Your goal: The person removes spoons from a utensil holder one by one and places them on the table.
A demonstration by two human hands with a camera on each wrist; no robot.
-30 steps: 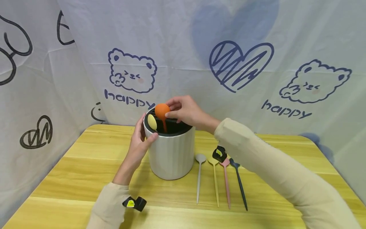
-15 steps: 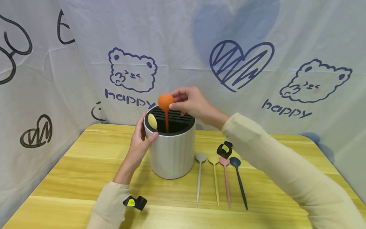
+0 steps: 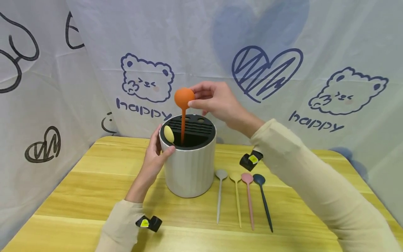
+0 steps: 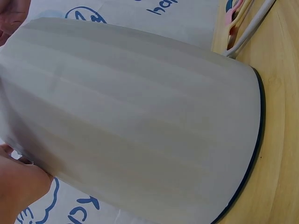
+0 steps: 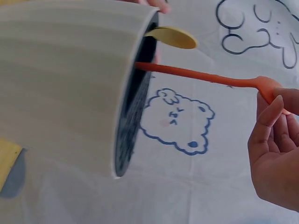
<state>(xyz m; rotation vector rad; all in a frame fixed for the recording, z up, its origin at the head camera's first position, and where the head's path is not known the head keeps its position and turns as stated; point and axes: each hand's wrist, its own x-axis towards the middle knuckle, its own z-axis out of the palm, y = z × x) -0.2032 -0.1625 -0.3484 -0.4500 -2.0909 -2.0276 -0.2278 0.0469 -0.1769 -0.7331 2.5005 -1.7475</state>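
A white ribbed utensil holder (image 3: 189, 171) with a black slotted top stands on the wooden table. My left hand (image 3: 151, 159) grips its left side, thumb at the front rim and fingers round the far side. Between thumb and fingers, my right hand (image 3: 221, 101) pinches an orange spoon (image 3: 184, 98) by its round bowl. The spoon stands nearly upright, bowl up, above the holder. In the right wrist view its orange handle (image 5: 201, 77) runs down into the opening, where the lower tip is hidden. A yellow spoon (image 3: 168, 134) leans in the same opening, bowl showing at the left rim.
Right of the holder, a grey spoon (image 3: 221, 174), a yellow spoon (image 3: 235, 177), a pink spoon (image 3: 247, 178) and a dark blue spoon (image 3: 259, 180) lie side by side on the table (image 3: 78, 196). A printed cloth (image 3: 201, 42) hangs close behind.
My right hand has risen and shifted slightly right, drawing the orange spoon upward so more of its handle shows above the holder. The left hand keeps its place on the holder.
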